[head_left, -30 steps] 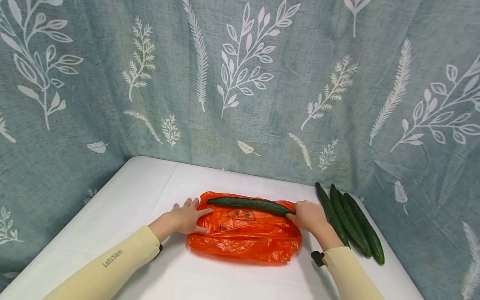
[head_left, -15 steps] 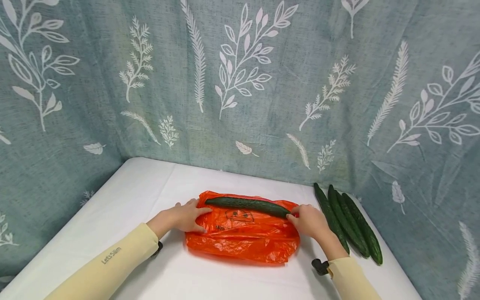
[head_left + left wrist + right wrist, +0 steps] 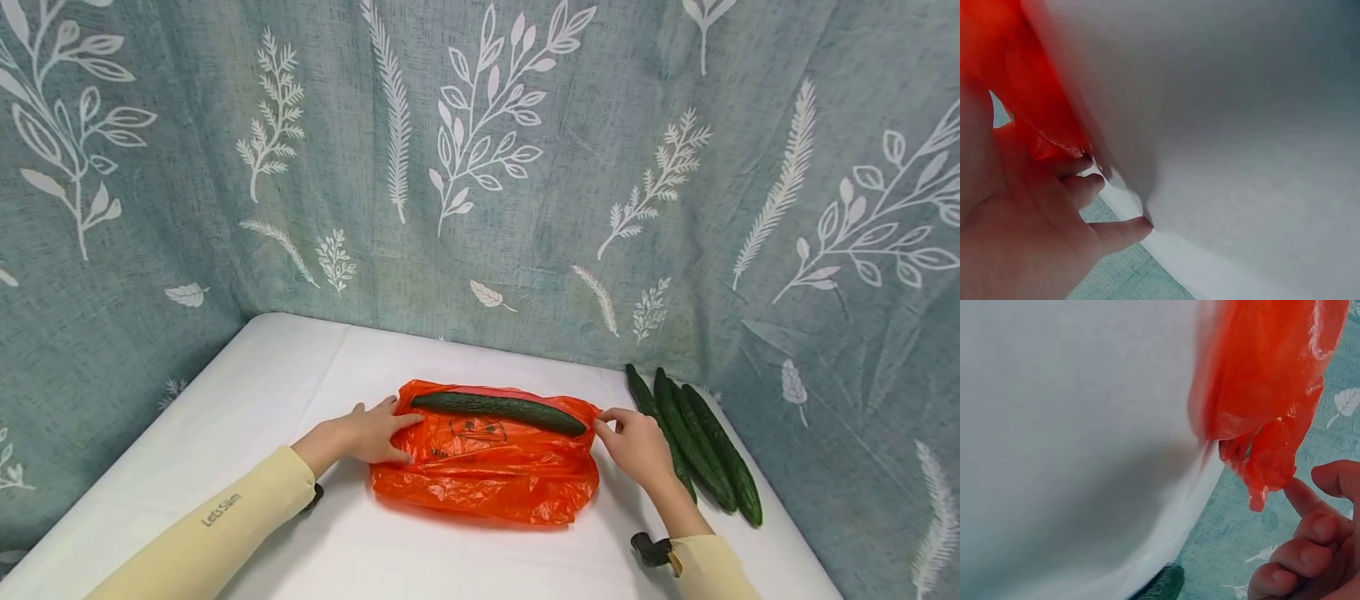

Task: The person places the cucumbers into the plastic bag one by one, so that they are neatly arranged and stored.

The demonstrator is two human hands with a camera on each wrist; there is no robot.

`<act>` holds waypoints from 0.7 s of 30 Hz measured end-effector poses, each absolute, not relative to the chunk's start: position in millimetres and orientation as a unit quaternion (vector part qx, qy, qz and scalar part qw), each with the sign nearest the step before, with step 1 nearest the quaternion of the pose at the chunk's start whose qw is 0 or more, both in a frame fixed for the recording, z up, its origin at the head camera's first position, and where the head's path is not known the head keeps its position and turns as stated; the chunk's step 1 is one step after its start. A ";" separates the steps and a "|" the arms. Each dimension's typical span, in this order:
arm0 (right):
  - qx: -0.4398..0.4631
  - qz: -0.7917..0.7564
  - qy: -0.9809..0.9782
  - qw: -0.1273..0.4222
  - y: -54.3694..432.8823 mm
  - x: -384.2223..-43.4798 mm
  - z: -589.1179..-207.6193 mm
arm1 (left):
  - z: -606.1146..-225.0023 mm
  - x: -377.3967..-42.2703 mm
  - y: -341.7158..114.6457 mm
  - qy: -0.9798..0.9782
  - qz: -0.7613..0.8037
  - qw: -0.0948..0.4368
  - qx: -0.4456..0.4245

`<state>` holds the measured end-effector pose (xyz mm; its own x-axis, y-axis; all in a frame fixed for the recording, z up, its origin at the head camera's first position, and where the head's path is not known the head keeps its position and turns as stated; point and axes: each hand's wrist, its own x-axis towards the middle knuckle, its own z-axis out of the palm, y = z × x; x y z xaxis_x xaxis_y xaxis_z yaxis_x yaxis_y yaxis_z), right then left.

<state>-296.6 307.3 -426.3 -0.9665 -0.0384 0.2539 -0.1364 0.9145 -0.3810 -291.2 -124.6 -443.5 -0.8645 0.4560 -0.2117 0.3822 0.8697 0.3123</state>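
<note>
An orange-red plastic bag (image 3: 487, 492) lies crumpled on the white table, with a dark green cucumber (image 3: 498, 410) lengthwise along its far side. My left hand (image 3: 371, 433) rests at the bag's left end, fingers spread over its edge; the left wrist view shows several fingertips (image 3: 1138, 229) at the table surface. At the bag's right corner is my right hand (image 3: 636, 446). In the right wrist view its index fingertip touches the bag (image 3: 1260, 412), the thumb (image 3: 1332, 478) stands apart from it, and the other fingers are loosely curled.
Several more cucumbers (image 3: 701, 446) lie side by side along the right of the white table (image 3: 300, 542), close beside my right hand. A blue-green curtain (image 3: 375, 275) with white leaf prints encloses the back and sides.
My right hand has drawn off the cucumber's right end to the bag's corner, uncovering that end. My left hand stays at the bag's left end.
</note>
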 end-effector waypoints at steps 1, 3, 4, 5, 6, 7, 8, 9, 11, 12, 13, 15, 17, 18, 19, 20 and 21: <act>0.042 0.212 -0.969 0.123 309.1 -296.0 -427.5 | -444.0 -291.2 -124.6 0.957 0.131 0.141 0.219; 0.034 0.231 -0.964 0.128 313.1 -295.4 -429.9 | -444.9 -291.5 -124.6 0.957 0.128 0.140 0.218; 0.030 0.239 -0.962 0.130 315.1 -295.0 -430.9 | -445.2 -291.5 -124.8 0.958 0.127 0.140 0.217; 0.026 0.249 -0.959 0.133 317.2 -294.7 -431.9 | -445.6 -291.6 -125.0 0.958 0.127 0.140 0.217; 0.023 0.257 -0.957 0.135 319.3 -294.2 -432.8 | -446.0 -291.8 -125.2 0.958 0.127 0.140 0.217; 0.018 0.264 -0.954 0.138 321.4 -294.0 -433.5 | -446.1 -292.0 -125.3 0.958 0.127 0.138 0.217; 0.013 0.270 -0.952 0.140 323.5 -293.6 -434.3 | -446.3 -292.0 -125.4 0.958 0.127 0.138 0.217; 0.009 0.275 -0.951 0.142 325.5 -293.2 -434.8 | -446.6 -292.2 -125.6 0.958 0.127 0.138 0.217; 0.000 0.284 -0.948 0.145 329.8 -292.4 -436.1 | -447.2 -292.7 -125.7 0.958 0.128 0.136 0.216; -0.004 0.287 -0.947 0.147 331.9 -291.9 -436.8 | -447.6 -292.9 -125.6 0.959 0.128 0.135 0.216; -0.008 0.290 -0.945 0.148 334.0 -291.5 -437.4 | -447.8 -293.2 -125.5 0.959 0.127 0.134 0.215; -0.016 0.296 -0.943 0.151 338.3 -290.5 -438.6 | -448.8 -293.5 -125.4 0.959 0.126 0.133 0.215; -0.026 0.306 -0.940 0.149 342.3 -289.2 -439.3 | -449.4 -293.6 -125.2 0.960 0.125 0.132 0.214; -0.032 0.311 -0.938 0.147 344.2 -288.3 -439.5 | -449.8 -293.5 -125.1 0.960 0.123 0.131 0.214; -0.040 0.317 -0.936 0.145 346.1 -287.5 -439.6 | -450.0 -293.4 -124.9 0.960 0.121 0.130 0.215; -0.046 0.323 -0.935 0.142 348.0 -286.7 -439.5 | -450.2 -293.1 -124.8 0.960 0.121 0.130 0.215; -0.055 0.330 -0.932 0.139 349.9 -286.1 -439.3 | -450.3 -292.8 -124.7 0.961 0.120 0.130 0.215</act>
